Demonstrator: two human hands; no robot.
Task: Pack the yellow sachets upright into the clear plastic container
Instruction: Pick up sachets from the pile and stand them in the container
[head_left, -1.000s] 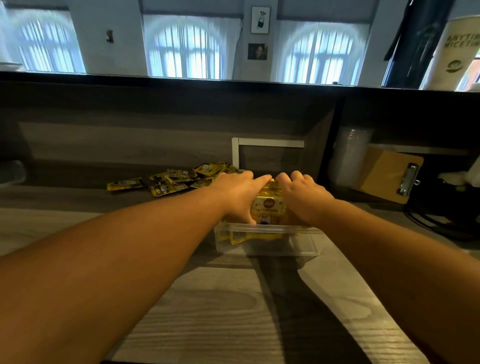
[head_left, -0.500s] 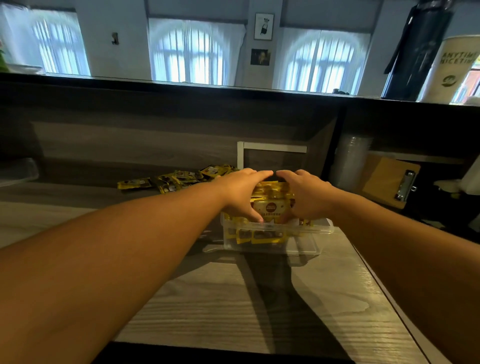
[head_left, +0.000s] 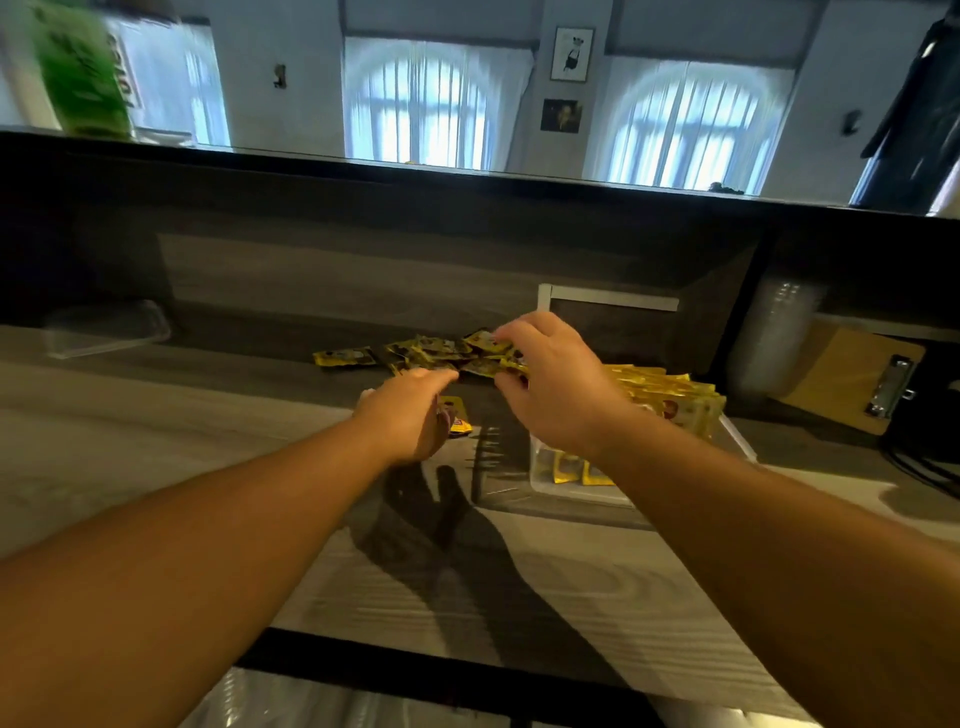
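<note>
The yellow sachets (head_left: 670, 397) stand upright, packed in the clear container (head_left: 543, 480). Left of it, the left hand (head_left: 410, 415) holds one sachet (head_left: 460, 415); the right hand (head_left: 550, 384) pinches loose sachets (head_left: 436, 351). Their print is unreadable.

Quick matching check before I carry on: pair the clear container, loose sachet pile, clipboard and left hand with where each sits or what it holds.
Things:
1. clear container
2. loose sachet pile
3. clipboard
4. left hand

States:
A. leaning at the far right
B. holds one sachet
C. lying flat near the back wall
D. holds upright sachets, under the right forearm

Pairs: 1-D, 2-C, 3-A, 4-B
</note>
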